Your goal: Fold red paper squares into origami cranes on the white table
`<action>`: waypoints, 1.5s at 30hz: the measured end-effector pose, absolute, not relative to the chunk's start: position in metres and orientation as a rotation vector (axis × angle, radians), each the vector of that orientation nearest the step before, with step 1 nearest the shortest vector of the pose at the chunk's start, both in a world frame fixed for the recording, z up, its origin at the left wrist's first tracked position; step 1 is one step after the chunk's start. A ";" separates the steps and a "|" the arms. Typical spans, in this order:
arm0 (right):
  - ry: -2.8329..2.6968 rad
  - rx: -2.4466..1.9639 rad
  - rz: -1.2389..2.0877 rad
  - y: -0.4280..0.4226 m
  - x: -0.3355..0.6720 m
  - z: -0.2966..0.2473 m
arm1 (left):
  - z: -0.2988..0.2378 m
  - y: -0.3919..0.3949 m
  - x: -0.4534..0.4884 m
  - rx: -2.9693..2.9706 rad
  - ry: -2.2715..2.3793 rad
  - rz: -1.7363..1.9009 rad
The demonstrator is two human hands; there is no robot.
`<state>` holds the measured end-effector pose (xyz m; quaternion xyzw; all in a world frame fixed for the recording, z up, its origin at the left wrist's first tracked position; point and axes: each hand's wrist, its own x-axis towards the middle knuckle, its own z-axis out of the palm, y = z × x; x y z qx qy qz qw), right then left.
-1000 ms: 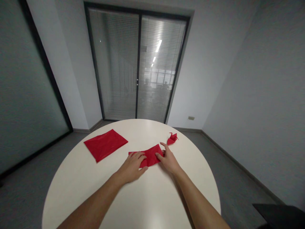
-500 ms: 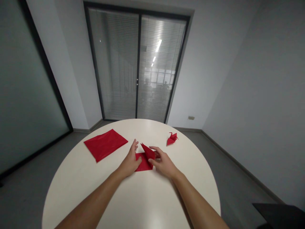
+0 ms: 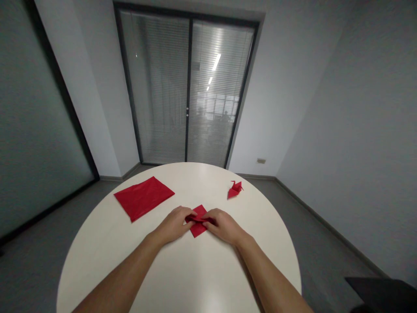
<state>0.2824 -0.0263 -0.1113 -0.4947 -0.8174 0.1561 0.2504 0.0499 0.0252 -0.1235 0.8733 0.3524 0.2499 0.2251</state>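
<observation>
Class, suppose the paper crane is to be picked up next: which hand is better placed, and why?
Probably the right hand: the paper crane lies beyond it, nearby. The left hand is farther off, across the folded red paper. Both hold that paper, so the right would first have to let go.

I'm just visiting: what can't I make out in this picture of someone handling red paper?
In the head view:
- The middle creases of the small red folded paper: partly covered by the bare left hand and bare right hand.
- The dark angular object, lower right: cut off by the edges.
- Details beyond the black-framed glass panels: obscured by slatted blinds and blur.
</observation>
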 end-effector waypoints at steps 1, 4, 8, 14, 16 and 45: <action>-2.216 -1.357 0.427 -0.026 0.283 -0.112 | -0.122 0.024 0.051 2.405 0.987 0.688; -2.153 -1.386 0.459 -0.026 0.282 -0.113 | -0.119 0.023 0.052 2.372 1.045 0.690; -2.048 -1.440 0.495 -0.025 0.282 -0.115 | -0.120 0.023 0.054 2.365 1.124 0.710; -1.989 -1.470 0.489 -0.022 0.279 -0.122 | -0.125 0.021 0.058 2.400 1.298 0.715; -1.988 -1.438 0.481 -0.022 0.278 -0.123 | -0.127 0.020 0.059 2.404 1.337 0.713; -2.352 -1.719 0.513 -0.035 0.260 -0.122 | -0.134 0.018 0.067 2.712 1.146 0.595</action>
